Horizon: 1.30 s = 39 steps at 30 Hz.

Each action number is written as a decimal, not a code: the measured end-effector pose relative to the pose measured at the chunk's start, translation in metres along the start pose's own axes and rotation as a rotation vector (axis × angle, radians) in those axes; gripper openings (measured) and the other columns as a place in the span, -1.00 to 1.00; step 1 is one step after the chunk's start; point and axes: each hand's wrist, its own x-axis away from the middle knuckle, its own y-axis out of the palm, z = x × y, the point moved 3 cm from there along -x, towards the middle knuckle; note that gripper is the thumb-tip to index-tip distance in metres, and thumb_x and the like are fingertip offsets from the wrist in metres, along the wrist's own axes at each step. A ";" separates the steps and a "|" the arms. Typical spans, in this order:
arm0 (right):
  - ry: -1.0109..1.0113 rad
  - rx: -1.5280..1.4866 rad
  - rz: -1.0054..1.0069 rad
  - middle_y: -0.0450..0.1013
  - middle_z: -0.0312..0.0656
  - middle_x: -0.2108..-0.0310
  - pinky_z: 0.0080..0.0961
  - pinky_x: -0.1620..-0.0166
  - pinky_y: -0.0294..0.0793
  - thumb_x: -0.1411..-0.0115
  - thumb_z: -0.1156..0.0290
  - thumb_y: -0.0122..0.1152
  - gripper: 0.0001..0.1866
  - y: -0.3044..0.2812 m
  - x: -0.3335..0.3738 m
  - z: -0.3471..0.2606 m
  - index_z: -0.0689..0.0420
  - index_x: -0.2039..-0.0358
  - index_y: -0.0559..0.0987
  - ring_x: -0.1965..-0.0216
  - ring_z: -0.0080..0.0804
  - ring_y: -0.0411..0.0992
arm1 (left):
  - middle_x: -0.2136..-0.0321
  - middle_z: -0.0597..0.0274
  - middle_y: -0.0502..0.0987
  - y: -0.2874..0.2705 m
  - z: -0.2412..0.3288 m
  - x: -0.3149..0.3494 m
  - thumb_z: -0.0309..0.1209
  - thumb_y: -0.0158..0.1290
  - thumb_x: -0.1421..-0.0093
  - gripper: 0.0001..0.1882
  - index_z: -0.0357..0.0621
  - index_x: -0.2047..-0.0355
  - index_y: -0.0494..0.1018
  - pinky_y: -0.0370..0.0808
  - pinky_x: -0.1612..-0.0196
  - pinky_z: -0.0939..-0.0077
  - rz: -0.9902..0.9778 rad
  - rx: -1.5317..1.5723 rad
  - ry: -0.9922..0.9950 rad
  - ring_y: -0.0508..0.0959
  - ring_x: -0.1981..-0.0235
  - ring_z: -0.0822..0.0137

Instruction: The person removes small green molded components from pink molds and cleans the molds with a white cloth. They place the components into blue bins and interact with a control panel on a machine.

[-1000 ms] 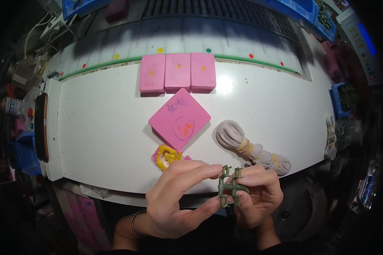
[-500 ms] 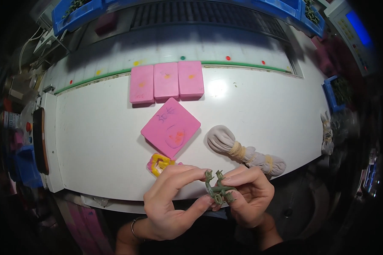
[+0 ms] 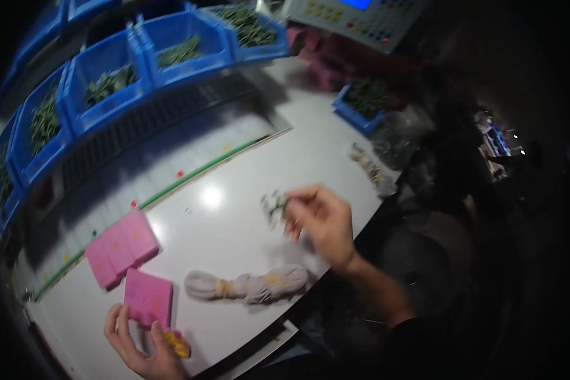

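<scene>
Out over the right part of the white table, my right hand (image 3: 320,221) is closed with thumb and fingertips pinching a small green branched piece (image 3: 274,206), blurred by motion. My left hand (image 3: 142,348) is at the lower left, fingers apart and holding nothing. Its fingertips are by the near edge of a single pink block (image 3: 148,296); whether they touch it I cannot tell. Close to the left thumb lies a small yellow-and-pink piece (image 3: 178,344). A grey cloth bundle (image 3: 250,286), bound with yellowish bands, lies on the table between my hands.
Several pink blocks (image 3: 121,246) stand in a row beside a green strip (image 3: 202,170). Blue bins (image 3: 107,104) of green pieces line the far left. A smaller blue bin (image 3: 358,117) sits at the right, below a control panel (image 3: 354,22). A banded bundle (image 3: 373,171) lies near the right edge.
The view has swung to the right. My hands have parted: the right has carried the green piece out over the table, while the left has let go and moved beside the pink block.
</scene>
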 end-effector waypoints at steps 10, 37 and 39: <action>-0.337 0.509 0.772 0.49 -0.13 0.53 -0.63 0.59 0.44 -0.15 0.56 0.03 -0.86 -0.236 -0.180 -0.006 0.26 0.30 0.54 0.59 -0.47 0.46 | 0.08 -0.03 0.28 0.014 -0.011 -0.019 -0.48 0.04 -0.16 -0.49 -0.36 -0.10 0.21 0.40 0.51 0.54 -0.170 0.045 -0.175 0.45 0.45 0.31; -0.506 0.989 -1.031 0.18 0.13 -0.09 -0.30 0.00 0.31 0.13 0.69 0.07 -0.29 0.077 0.036 -0.004 0.34 -0.13 0.18 0.05 0.02 0.26 | -0.13 0.06 0.20 0.009 -0.010 -0.019 -0.39 0.24 0.13 -0.12 -0.16 -0.21 0.10 0.11 -0.18 0.22 -0.365 0.084 0.064 0.19 -0.14 0.06; -0.499 0.980 -1.029 0.18 0.11 -0.11 -0.30 0.03 0.32 0.17 0.71 0.04 -0.26 0.080 0.033 -0.011 0.34 -0.14 0.18 0.08 0.00 0.27 | -0.15 0.05 0.17 0.009 -0.010 -0.013 -0.38 0.24 0.13 -0.10 -0.18 -0.22 0.07 0.12 -0.17 0.23 -0.341 0.116 0.070 0.19 -0.13 0.07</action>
